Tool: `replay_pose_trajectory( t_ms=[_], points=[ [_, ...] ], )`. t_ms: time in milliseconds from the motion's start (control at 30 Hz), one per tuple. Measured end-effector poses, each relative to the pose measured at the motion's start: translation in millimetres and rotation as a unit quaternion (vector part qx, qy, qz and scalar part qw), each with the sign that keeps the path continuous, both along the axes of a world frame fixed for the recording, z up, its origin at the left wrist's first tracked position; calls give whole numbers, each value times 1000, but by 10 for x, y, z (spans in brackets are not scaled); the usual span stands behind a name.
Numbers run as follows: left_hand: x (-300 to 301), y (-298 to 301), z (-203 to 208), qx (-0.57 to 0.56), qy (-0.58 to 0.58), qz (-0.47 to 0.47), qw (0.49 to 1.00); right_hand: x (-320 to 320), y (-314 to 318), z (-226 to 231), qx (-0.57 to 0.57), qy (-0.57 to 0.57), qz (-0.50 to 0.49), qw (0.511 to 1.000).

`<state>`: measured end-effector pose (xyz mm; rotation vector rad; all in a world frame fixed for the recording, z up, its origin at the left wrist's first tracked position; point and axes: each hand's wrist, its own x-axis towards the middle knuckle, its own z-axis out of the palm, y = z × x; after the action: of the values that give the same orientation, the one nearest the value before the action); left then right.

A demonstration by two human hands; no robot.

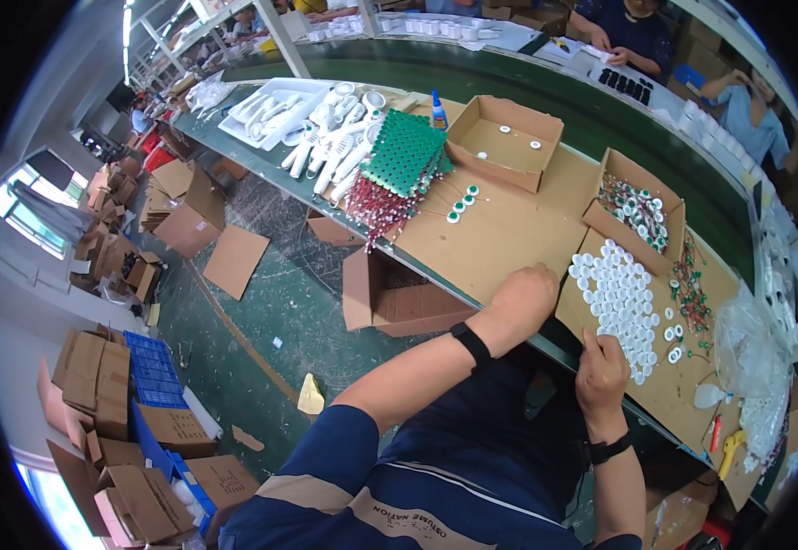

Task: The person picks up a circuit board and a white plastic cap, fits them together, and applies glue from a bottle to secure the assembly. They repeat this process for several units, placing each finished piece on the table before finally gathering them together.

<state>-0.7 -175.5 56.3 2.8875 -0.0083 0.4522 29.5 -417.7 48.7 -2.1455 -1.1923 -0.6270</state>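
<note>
A brown cardboard sheet (571, 307) lies at the table's near edge, with many small round white caps (617, 298) spread over it. My left hand (529, 295) is curled at the sheet's left edge, its fingertips mostly hidden behind the knuckles. Lower and to the right, my right hand (602, 371) pinches the near edge of the same sheet, thumb on top, close to the lowest caps. Beyond the caps stands an open cardboard box (601, 220) of small white-and-green discs with wires. A few white rings (674, 354) sit right of the caps.
Left along the bench are a green perforated block (405, 151) over red wires, white handled parts (335, 137), a white tray (275, 137) and a blue-capped bottle (437, 112). Another open box (509, 142) holds a few discs. A yellow tool (731, 454) lies right. Co-workers sit across the green conveyor (546, 87).
</note>
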Motion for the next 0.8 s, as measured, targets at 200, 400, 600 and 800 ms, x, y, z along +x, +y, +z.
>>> replay_pose_trajectory(
  t_ms=[200, 400, 600, 800],
  points=[
    [-16, -32, -14, -58, -8, 20, 998, -12, 20, 63, 10, 0, -3, 1000],
    [-63, -89, 44, -105, 1, 0, 994, -48, 54, 62, 14, 0, -7, 1000],
    [-82, -105, 7, -133, -7, -1, 991, -29, 43, 43, 15, 15, 3, 1000],
    [-95, -52, -5, -165, -7, -11, 986, -21, 56, 49, 19, -2, 3, 1000]
  ],
)
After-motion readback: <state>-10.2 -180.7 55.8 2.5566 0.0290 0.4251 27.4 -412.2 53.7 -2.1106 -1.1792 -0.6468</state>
